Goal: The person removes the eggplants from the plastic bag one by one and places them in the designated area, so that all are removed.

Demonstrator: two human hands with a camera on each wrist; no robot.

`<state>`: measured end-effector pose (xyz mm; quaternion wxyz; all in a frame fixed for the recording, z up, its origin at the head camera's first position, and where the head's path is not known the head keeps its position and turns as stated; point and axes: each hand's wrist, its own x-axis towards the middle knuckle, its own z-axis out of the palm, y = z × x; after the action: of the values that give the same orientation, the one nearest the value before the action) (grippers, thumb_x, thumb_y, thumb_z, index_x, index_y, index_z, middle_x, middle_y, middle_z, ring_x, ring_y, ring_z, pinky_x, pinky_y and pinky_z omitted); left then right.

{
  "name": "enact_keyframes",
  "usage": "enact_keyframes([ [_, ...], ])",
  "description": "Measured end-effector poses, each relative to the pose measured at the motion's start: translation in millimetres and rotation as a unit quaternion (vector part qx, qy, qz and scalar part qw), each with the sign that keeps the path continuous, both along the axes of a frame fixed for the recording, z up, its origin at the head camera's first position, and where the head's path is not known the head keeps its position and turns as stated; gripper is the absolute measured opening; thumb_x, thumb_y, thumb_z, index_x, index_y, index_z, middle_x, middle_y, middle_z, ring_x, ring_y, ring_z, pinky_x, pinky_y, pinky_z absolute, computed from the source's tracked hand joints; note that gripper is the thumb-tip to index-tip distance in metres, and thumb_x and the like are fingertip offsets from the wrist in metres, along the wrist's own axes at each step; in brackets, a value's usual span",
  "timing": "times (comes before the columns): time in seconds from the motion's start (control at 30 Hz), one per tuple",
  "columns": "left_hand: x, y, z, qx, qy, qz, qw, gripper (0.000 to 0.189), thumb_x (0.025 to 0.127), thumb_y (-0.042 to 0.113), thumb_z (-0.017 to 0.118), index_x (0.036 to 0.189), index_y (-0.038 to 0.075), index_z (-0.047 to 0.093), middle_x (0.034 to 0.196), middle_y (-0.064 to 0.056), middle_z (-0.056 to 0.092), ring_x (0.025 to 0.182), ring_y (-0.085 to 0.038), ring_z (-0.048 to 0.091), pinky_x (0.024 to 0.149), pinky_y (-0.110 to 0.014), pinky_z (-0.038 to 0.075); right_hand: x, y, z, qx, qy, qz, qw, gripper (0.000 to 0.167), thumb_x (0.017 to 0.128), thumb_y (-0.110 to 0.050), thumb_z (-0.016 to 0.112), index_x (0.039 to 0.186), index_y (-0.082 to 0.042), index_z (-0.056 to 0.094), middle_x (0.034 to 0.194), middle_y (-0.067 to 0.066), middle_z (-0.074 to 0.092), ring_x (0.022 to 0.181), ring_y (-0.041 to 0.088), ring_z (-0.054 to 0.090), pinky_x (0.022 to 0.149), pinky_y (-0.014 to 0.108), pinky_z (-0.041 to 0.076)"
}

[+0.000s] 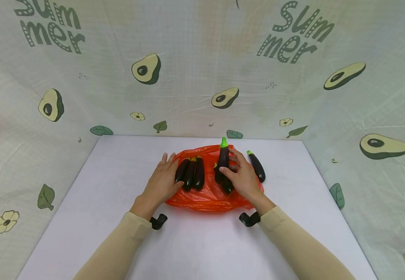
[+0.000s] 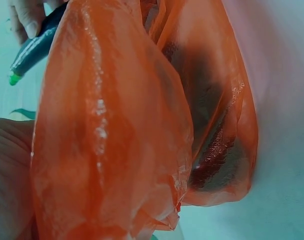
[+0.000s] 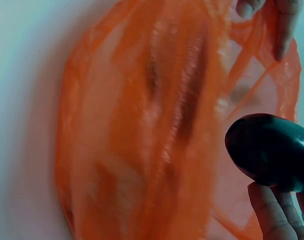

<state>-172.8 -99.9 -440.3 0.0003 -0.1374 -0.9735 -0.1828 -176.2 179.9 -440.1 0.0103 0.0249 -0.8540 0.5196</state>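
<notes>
In our right hand (image 1: 243, 178), fingers and thumb grip a green-capped eggplant (image 1: 224, 156) over the red bag (image 1: 207, 205). Our left hand (image 1: 162, 182), fingers extended, touches the bag's left side. Three eggplants (image 1: 190, 175) lie inside; another eggplant (image 1: 257, 168) rests just outside, right, on the white surface (image 1: 202, 249).

Three eggplants (image 1: 189, 174) inside the bag (image 1: 209, 200), left; another eggplant (image 1: 257, 167) outside, right.

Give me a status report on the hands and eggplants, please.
Right hand: gripping one eggplant over the red bag. Left hand: at the bag's left edge. More eggplants inside, another eggplant to its right. No obstruction apparent.
</notes>
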Motion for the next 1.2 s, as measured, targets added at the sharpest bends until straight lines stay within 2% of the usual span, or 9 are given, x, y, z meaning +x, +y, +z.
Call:
enact_keyframes([
  [0.2, 0.1, -0.5, 2.1, -0.004, 0.003, -0.001, 1.0000, 0.086, 0.091, 0.027, 0.083, 0.159, -0.002, 0.041, 0.172, -0.021, 0.029, 0.162, -0.043, 0.015, 0.126, -0.060, 0.025, -0.5, 6.1, 6.4, 0.018, 0.025, 0.000, 0.9995, 0.076, 0.098, -0.022, 0.077, 0.162, -0.026, 0.037, 0.149, 0.013, 0.061, 0.123, 0.034, 0.069, 0.096, 0.053, 0.061],
  [0.57, -1.0, -0.5, 2.1, -0.034, 0.016, 0.001, 0.9993, 0.086, 0.090, 0.028, 0.084, 0.159, -0.003, 0.042, 0.172, -0.020, 0.030, 0.162, -0.043, 0.016, 0.128, -0.059, 0.024, -3.9, 13.5, 14.1, 0.028, 0.026, -0.012, 0.9992, 0.073, 0.098, -0.024, 0.077, 0.161, -0.027, 0.040, 0.148, 0.014, 0.062, 0.123, 0.033, 0.070, 0.096, 0.054, 0.061],
  [0.9, 1.2, -5.9, -0.7, -0.085, 0.070, -0.025, 0.9936, 0.078, 0.094, 0.031, 0.080, 0.155, -0.005, 0.047, 0.169, -0.023, 0.033, 0.160, -0.045, 0.022, 0.127, -0.059, 0.027, -3.4, 23.4, 23.0, 0.026, 0.010, -0.007, 0.9996, 0.072, 0.101, -0.026, 0.074, 0.163, -0.025, 0.037, 0.148, 0.015, 0.061, 0.123, 0.036, 0.069, 0.095, 0.054, 0.061],
  [1.2, 1.5, -11.1, -1.1, -0.116, 0.073, -0.041, 0.9897, 0.078, 0.094, 0.031, 0.080, 0.156, -0.003, 0.046, 0.171, -0.022, 0.030, 0.161, -0.044, 0.020, 0.129, -0.058, 0.024, -1.8, 33.9, 30.7, 0.034, 0.010, -0.005, 0.9994, 0.073, 0.101, -0.026, 0.073, 0.164, -0.020, 0.036, 0.147, 0.017, 0.062, 0.124, 0.036, 0.068, 0.101, 0.054, 0.059],
])
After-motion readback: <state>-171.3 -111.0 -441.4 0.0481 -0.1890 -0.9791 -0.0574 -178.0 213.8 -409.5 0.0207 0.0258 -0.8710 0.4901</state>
